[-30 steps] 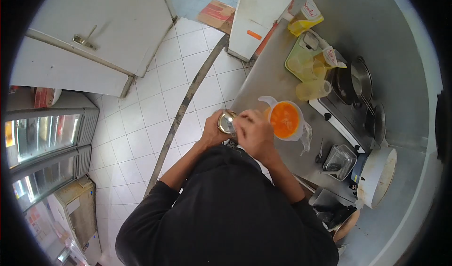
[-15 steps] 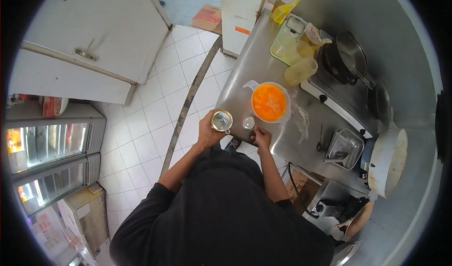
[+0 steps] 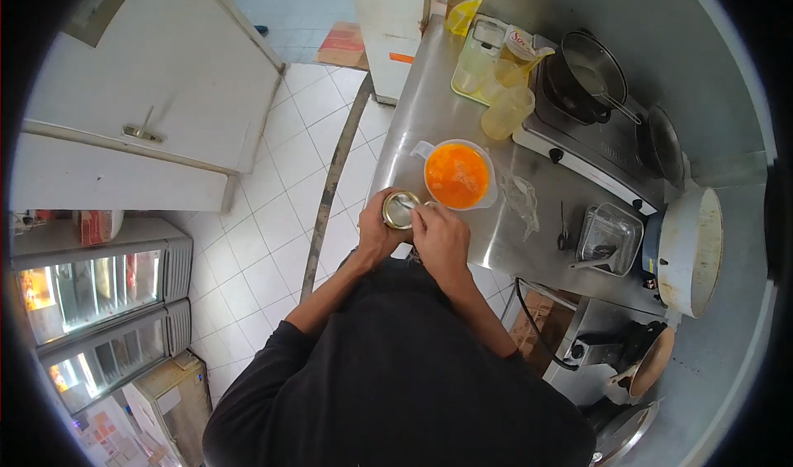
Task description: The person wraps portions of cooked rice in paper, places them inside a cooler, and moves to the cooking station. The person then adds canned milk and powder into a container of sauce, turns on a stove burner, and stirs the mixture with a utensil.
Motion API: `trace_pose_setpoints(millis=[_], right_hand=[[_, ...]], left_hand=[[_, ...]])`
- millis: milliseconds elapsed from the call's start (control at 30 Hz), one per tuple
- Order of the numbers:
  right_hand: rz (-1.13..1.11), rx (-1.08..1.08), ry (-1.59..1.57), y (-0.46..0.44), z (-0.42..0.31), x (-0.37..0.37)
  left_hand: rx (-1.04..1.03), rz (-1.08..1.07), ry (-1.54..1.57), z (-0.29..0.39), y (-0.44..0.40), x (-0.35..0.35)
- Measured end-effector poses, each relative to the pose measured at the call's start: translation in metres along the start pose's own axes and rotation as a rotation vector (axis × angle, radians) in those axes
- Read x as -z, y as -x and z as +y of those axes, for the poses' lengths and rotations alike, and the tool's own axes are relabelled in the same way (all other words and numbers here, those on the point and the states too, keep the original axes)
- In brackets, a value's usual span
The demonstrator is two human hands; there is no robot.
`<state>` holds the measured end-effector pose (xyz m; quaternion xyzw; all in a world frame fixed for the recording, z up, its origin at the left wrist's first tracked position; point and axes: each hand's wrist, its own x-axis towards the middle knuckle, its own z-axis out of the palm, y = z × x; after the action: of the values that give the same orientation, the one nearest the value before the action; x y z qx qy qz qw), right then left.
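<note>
My left hand (image 3: pixel 379 232) is wrapped round a small round container (image 3: pixel 400 211) with a gold rim, near the counter's front edge. Over its opening, the closed fingers of my right hand (image 3: pixel 442 240) hold a small utensil (image 3: pixel 408 206); its far end is inside the container. Just beyond my hands, a translucent pitcher (image 3: pixel 491 192) of bright orange liquid (image 3: pixel 456 175) stands on the steel counter (image 3: pixel 411 124).
A crumpled plastic bag (image 3: pixel 520 204) and a clear tray (image 3: pixel 611 237) lie right of the pitcher. Farther back are yellowish cups (image 3: pixel 507 113), a stove (image 3: pixel 611 169) with a dark pan (image 3: pixel 584 76), and a large white pot (image 3: pixel 692 252). Fridges (image 3: pixel 103 289) stand at left.
Half a second ago my right hand held the utensil apart, over the counter; now it is at the container's opening. The view has shifted, so the counter things appear farther left.
</note>
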<state>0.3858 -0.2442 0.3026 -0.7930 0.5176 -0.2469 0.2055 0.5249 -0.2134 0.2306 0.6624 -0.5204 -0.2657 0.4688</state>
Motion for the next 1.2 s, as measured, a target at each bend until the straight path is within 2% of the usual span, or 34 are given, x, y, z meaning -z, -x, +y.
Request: trace_pose_setpoints(millis=[100,200,300,400,500,800,1033,1133,1200], right_hand=[[0.028,0.167,-0.164,-0.009,0.007,-0.012],[0.050,0.372,-0.192,-0.010,0.009,-0.007],[0.041,0.364,-0.115,-0.004,0.011,-0.001],[0.038,0.295,-0.214,-0.002,0.013,-0.004],[0.077,0.196,-0.156,-0.003,0.011,-0.004],[0.004,-0.607,-0.941,-0.003,0.033,-0.008],[0.124,-0.695,-1.155,-0.014,0.056,0.020],[0.315,-0.627,-1.057,-0.022,0.059,0.035],[0.411,-0.469,-0.800,-0.022,0.065,0.030]], left_hand=[[-0.001,-0.012,0.039,-0.002,-0.003,-0.003],[0.012,-0.031,0.054,0.003,-0.006,0.004],[0.007,-0.054,0.036,0.009,-0.009,0.012],[-0.067,-0.064,-0.021,0.003,-0.011,0.012],[-0.177,-0.042,-0.126,0.003,-0.014,0.012],[-0.210,-0.057,-0.165,0.014,-0.019,0.008],[-0.147,-0.055,-0.136,0.024,-0.032,-0.001],[-0.112,-0.027,-0.123,0.020,-0.033,-0.005],[-0.101,-0.025,-0.120,0.016,-0.033,-0.005]])
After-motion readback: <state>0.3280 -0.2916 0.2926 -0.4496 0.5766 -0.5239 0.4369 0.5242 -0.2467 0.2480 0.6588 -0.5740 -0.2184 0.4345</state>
